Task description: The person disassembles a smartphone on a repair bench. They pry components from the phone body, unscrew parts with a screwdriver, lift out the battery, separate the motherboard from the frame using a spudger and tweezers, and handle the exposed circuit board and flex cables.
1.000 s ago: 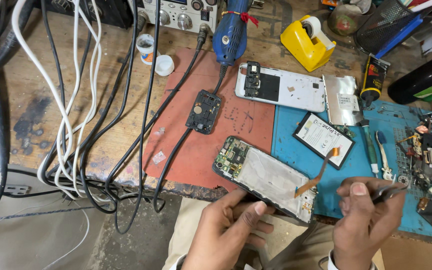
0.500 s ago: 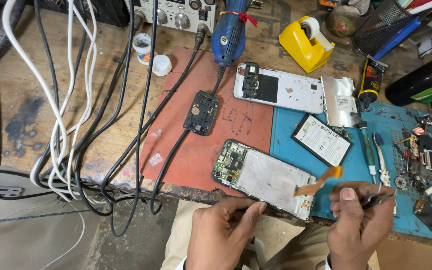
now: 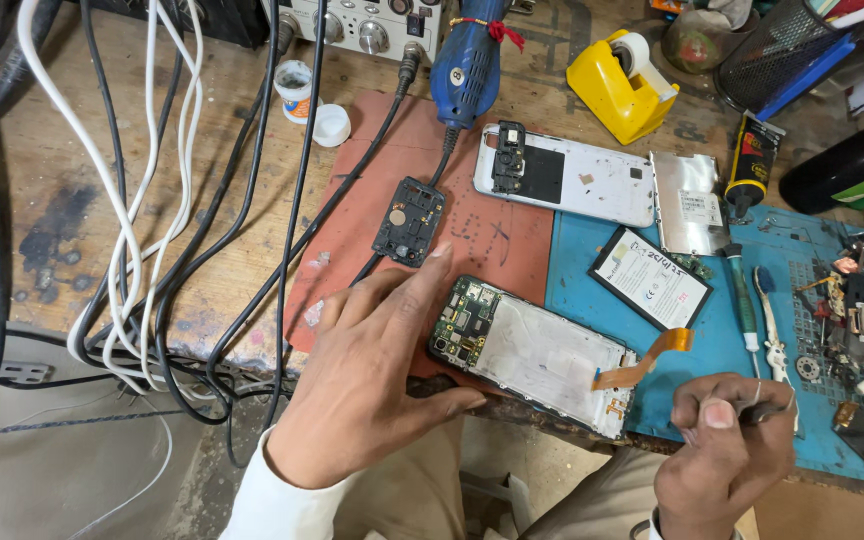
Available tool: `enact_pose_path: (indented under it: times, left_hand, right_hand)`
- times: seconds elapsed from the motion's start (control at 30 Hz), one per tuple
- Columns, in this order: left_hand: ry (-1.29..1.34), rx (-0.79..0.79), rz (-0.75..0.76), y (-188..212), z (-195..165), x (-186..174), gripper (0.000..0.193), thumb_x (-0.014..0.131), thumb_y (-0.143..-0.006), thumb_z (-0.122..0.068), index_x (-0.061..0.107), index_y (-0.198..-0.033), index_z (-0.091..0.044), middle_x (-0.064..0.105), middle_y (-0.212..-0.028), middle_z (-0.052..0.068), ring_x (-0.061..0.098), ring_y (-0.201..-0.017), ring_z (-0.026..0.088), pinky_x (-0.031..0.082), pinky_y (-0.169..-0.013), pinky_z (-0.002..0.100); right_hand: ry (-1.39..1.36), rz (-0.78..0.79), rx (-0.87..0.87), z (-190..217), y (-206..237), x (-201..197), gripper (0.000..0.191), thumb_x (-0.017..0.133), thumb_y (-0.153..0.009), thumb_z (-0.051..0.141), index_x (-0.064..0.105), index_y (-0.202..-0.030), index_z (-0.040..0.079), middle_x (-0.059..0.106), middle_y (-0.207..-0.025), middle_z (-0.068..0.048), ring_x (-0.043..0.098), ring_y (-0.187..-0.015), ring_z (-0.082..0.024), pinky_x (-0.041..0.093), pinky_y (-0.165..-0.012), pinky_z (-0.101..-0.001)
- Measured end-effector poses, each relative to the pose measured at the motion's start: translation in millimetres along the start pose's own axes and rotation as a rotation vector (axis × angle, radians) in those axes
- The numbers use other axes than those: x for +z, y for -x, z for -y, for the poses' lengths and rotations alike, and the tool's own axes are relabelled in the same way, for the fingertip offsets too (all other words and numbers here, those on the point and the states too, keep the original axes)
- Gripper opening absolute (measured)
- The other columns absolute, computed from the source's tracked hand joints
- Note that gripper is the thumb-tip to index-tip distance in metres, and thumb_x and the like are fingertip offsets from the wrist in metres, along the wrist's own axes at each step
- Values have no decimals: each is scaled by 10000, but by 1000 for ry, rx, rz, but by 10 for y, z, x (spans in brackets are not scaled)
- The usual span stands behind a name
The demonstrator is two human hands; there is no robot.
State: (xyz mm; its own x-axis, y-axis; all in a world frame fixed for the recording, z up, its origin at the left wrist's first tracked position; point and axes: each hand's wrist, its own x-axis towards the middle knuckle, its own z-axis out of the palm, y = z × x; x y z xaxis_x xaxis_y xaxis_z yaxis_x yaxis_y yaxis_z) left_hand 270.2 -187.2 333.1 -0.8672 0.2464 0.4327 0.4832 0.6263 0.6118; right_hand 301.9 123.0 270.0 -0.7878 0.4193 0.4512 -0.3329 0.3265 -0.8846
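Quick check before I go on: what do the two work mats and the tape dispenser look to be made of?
The red mat looks like matte rubber or silicone: dull, scuffed, with pale marks. The blue mat looks like moulded silicone, judging by the small recessed compartments on its right side. The yellow tape dispenser seems glossy hard plastic, with soft highlights on rounded edges.

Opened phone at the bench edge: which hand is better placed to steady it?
Left, probably. The left hand is open, flat on the red mat, touching the opened phone at its near end. The right hand is fisted around a thin tool, off the phone's other end.
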Motion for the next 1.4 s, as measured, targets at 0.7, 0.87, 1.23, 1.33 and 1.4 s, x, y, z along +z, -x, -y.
enact_pose_path:
  times: [0.7, 0.87, 1.23, 1.33, 1.4]
  left_hand:
    - [-70, 17, -21, -19, -26, 0, 955, 817, -733, -572, 498, -1466, -49, 661, -1326, 127, 541, -1239, 347, 380, -966, 472]
    - [-105, 35, -70, 146, -29, -44, 742, 826, -755, -446, 598, -1357, -78, 678, -1283, 110, 593, -1195, 329, 421, -997, 444]
    - [-119, 55, -63, 105, 119, -204, 858, 867, -704, -459, 547, -1408, -88, 676, -1272, 134, 547, -1274, 354, 368, -1050, 511]
    - [-29, 19, 76, -29, 169, -202, 1038, 870, -686, -473, 411, -1518, -55, 631, -1326, 185, 414, -1415, 422, 265, -1159, 557]
    - [-29, 41, 115, -78, 172, -186, 1041, 860, -705, -478, 386, -1535, -65, 602, -1375, 203, 386, -1427, 428, 213, -1186, 564]
  right_hand:
    - [-119, -37, -1, -245, 21, -102, 382, 599, -997, 314, 459, -946, -37, 537, -743, -181, 471, -606, -160, 341, -530, -252]
    - [-106, -58, 16, -296, 49, -156, 374, 562, -1014, 316, 447, -921, -28, 548, -748, -184, 448, -602, -156, 310, -529, -244]
    - [220, -56, -108, 398, 35, 159, 366, 409, -1072, 153, 333, -1391, -11, 531, -884, -202, 394, -531, -159, 386, -497, -316]
    - [138, -44, -146, 421, 54, 130, 253, 369, -1191, 143, 323, -1411, 28, 549, -1048, -227, 505, -602, -176, 501, -548, -344]
    - [14, -3, -140, 327, 74, 18, 201, 338, -1233, 110, 371, -1406, 14, 554, -1110, -236, 596, -711, -210, 587, -650, -383]
